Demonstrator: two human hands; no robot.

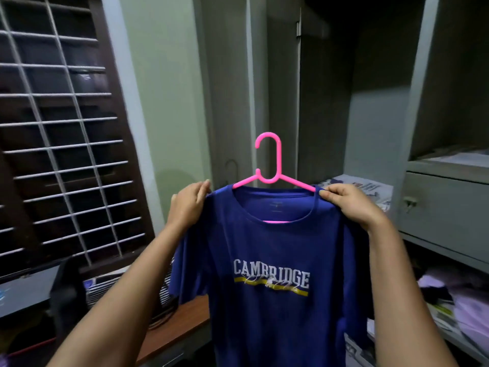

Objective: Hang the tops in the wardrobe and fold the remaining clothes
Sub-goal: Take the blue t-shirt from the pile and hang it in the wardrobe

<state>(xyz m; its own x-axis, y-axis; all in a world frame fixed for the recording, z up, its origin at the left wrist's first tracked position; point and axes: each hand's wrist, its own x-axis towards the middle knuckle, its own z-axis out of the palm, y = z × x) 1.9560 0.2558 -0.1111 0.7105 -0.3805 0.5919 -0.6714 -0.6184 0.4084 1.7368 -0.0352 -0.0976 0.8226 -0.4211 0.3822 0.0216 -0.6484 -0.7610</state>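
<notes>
Blue T-shirt (272,263) with the word CAMBRIDGE on the chest is held up in the air in front of the open wardrobe (370,115), carried by nothing but the two hands. It already sits on a pink hanger (268,161): the arms of the hanger go inside the shoulders, and the hook stands free above the collar.

The left hand (189,205) grips the left shoulder of the shirt, with the fingers curled around the cloth and probably around the end of the hanger under it. The right hand (349,201) pinches the right shoulder seam between thumb and fingertips, just beside the place where the pink arm goes into the cloth.

I judge that the step in hand is the hanging of this top: the shirt is dressed on the hanger and is being settled straight, but it is not yet in the wardrobe. The next move calls for one hand to take the hanger near the hook, then to lift it into the dark upper part of the wardrobe. A rail is not visible there, so I cannot tell where the hook should catch. Other clothes lie on the lower shelf (449,252) at the right.
</notes>
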